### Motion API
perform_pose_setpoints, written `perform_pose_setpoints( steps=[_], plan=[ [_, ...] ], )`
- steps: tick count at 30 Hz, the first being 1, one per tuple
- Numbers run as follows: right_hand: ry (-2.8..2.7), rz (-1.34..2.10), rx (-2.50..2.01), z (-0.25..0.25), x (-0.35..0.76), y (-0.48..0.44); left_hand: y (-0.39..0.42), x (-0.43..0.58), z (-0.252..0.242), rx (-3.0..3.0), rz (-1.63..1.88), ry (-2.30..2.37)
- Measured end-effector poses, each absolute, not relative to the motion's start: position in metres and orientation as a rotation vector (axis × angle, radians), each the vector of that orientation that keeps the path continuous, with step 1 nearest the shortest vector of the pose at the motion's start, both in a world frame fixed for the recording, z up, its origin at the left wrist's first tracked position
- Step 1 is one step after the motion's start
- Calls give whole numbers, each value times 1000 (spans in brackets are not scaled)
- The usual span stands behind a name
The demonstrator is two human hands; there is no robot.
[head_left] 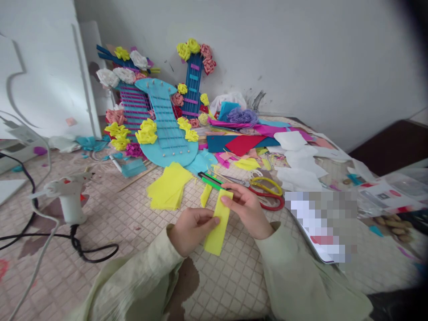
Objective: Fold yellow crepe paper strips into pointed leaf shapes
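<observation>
Diamond-patterned cloth (140,240) covers your table. Over its near middle, your left hand (192,229) pinches a yellow paper strip (216,235) along its side, fingers curled; your right hand (248,209) grips its far end, thumb on top. Beyond lies a green cutter (210,181), probably; red-handled scissors (278,204) sit right, a glue gun (71,203) left.

Soft, diffuse light; right edge blurred

Single head-worn view, looking forward and down across quilted tablecloth (133,216) to pale wall (301,58) behind. Left hand (194,229) and right hand (249,209) near, below centre; sleeves (143,278) at bottom edge; dark blur (416,26) over upper right corner.
</observation>
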State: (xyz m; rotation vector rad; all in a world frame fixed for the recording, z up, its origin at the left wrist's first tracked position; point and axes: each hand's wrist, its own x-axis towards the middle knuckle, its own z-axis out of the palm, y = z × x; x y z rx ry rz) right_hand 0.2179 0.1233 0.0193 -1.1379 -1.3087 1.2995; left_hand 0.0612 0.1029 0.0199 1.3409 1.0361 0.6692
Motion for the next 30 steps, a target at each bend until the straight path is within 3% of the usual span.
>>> perform_pose_setpoints(
  steps=[30],
  plan=[
    [-1134, 1238, -1112, 14, 220, 127, 103, 61, 10, 1213, 619, 930]
  ],
)
